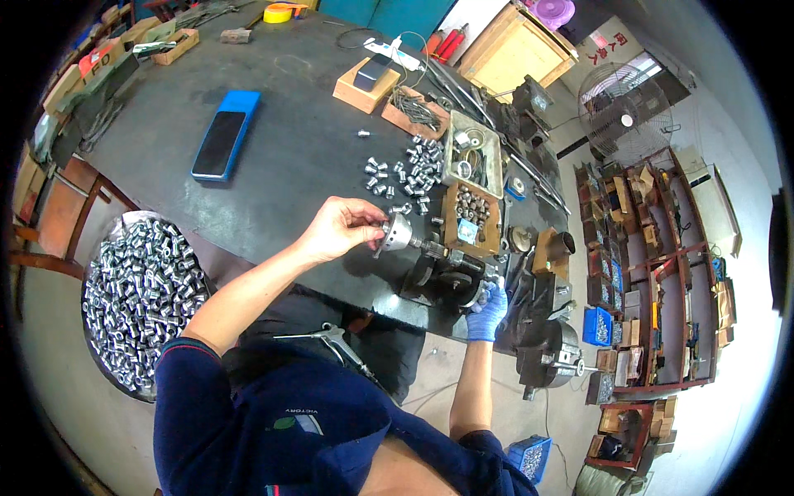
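My bare left hand [341,229] is at the front of a metal chuck [397,234], with thumb and fingers pinched together there. Whatever small piece they grip at the chuck's face is too small to make out. The chuck sits on a dark bench spindle [447,271] at the table's near edge. My right hand [486,312], in a blue glove, has its fingers closed round a wheel-like part at the spindle's other end. Just beyond the chuck, several shiny metal fittings [423,165] lie loose, beside a cardboard box [497,240] of similar fittings.
A large round container of metal fittings [145,302] stands at the left by a wooden chair [74,198]. On the dark table [298,107] lies a blue-cased phone [225,136]. An air gun [335,339] is near my lap. A vise-like machine [547,355] stands at right.
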Available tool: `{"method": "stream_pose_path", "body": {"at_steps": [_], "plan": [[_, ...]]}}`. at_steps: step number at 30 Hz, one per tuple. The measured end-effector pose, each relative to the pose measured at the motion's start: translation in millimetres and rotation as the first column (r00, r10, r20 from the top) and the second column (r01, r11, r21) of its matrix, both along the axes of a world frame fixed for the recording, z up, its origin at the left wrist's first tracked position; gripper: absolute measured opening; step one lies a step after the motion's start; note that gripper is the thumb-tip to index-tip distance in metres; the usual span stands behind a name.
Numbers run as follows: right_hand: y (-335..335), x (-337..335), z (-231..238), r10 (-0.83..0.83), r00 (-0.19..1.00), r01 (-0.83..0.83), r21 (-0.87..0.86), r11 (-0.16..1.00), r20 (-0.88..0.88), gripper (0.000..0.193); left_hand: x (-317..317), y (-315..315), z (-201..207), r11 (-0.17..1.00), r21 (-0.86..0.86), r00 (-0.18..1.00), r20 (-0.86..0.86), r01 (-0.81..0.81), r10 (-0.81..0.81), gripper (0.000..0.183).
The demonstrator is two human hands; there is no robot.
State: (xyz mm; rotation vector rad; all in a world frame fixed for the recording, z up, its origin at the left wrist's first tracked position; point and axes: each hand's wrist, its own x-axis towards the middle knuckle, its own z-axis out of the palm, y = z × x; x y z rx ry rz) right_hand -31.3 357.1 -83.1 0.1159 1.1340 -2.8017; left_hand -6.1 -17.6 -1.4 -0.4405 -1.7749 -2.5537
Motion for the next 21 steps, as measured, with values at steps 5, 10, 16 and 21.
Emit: {"method": "stream_pose_path", "body": {"at_steps": [5,10,16,21], "plan": [[-16.2,-42.7,-11.8,-0.318,0.945,0.287,0.284,0.915,0.069,0.023,1.5,8.0,2.8,0.992,-0.111,0.994,0.089,-0.054,0.064,0.018],[-17.9,-88.3,38.6,-0.338,0.94,0.326,0.386,0.863,-0.038,0.024,-0.8,7.8,11.2,0.934,-0.348,0.986,0.104,-0.084,0.128,0.038],[-42.7,-15.1,116.9,-0.297,0.917,0.32,0.045,0.946,-0.266,0.025,0.2,1.1,5.6,0.931,-0.357,0.985,0.122,-0.072,0.123,0.042],[-36.4,46.4,82.1,-0.363,0.907,0.391,0.104,0.914,-0.214,0.038,6.9,1.8,1.0,0.972,-0.229,0.965,0.238,-0.058,0.114,0.039]]}}
